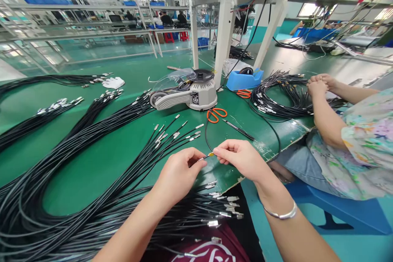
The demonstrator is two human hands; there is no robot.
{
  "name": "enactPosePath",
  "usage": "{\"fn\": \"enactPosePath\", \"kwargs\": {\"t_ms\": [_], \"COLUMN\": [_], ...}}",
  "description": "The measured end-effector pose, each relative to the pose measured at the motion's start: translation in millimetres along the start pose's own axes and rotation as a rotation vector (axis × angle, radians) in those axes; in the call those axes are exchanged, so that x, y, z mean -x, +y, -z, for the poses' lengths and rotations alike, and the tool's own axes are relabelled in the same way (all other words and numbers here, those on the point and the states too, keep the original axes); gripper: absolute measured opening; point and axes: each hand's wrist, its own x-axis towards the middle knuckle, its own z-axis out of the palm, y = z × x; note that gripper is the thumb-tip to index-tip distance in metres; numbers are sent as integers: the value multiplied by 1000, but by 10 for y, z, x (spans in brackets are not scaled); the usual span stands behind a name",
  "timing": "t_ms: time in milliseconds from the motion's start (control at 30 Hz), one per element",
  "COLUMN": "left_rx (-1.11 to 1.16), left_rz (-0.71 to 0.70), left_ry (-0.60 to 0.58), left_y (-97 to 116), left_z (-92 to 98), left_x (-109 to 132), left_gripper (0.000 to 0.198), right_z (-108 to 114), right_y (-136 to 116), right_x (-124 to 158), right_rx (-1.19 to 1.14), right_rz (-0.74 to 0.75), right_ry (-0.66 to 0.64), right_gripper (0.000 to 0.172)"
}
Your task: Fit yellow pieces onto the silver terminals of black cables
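Both my hands meet over the near edge of the green table (101, 163). My left hand (179, 174) pinches the metal end of a thin black cable (206, 131). My right hand (242, 157) pinches a small yellow piece (210, 154) at that same cable tip. The cable loops away from my fingers toward the orange scissors. Below my wrists lies a thick bundle of black cables with metal ends (92, 217), hanging over the table edge onto my lap.
A grey tape dispenser (187, 92) stands mid-table, orange-handled scissors (216, 114) and a blue tape holder (245, 78) behind it. More cable bundles (39, 116) lie to the left. A co-worker at the right has both hands (319, 84) on a cable coil (282, 98).
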Motion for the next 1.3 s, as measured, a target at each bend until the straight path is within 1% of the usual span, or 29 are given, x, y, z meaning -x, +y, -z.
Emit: {"fn": "enactPosePath", "kwargs": {"t_ms": [200, 300, 433, 567, 633, 767, 833, 933, 1000, 1100, 1200, 1300], "left_rx": [73, 74, 39, 55, 81, 3, 10, 44, 34, 8, -34, -109], "left_rz": [-22, -4, -38, -45, -49, -53, -39, -43, -54, -74, -93, -105], "left_ry": [-44, -56, -71, -84, -102, -169, -193, -210, -205, -189, -170, -123], "left_y": [104, 114, 123, 94, 53, -23, -27, 4, 28, 35, 20, 23], "left_z": [-91, -104, -133, -151, -141, -111, -110, -123, -134, -152, -188, -238], "left_x": [-50, -49, -42, -61, -61, -22, -2, 9, 6, 0, -4, -1], "left_gripper": [17, 17, 16, 17, 24, 25, 28, 29, 29, 29, 29, 29], "right_z": [10, 14, 23, 39, 47, 71, 95, 134, 147, 136, 92, 31], "right_y": [49, 58, 49, 63, 82, 106, 104, 99, 104, 120, 139, 178], "right_x": [49, 69, 91, 101, 98, 86, 83, 91, 102, 119, 123, 117], "right_rx": [-14, -15, 3, 25, 3, -48, -58, -29, 2, 30, 43, 28], "right_rz": [13, 9, 4, 24, 13, -19, -24, -14, -3, 11, 14, 9], "right_ry": [15, 12, -18, -9, -25, -85, -121, -99, -78, -79, -65, -45], "right_gripper": [26, 26, 23, 24, 25, 24, 22, 20, 19, 18, 16, 15]}}
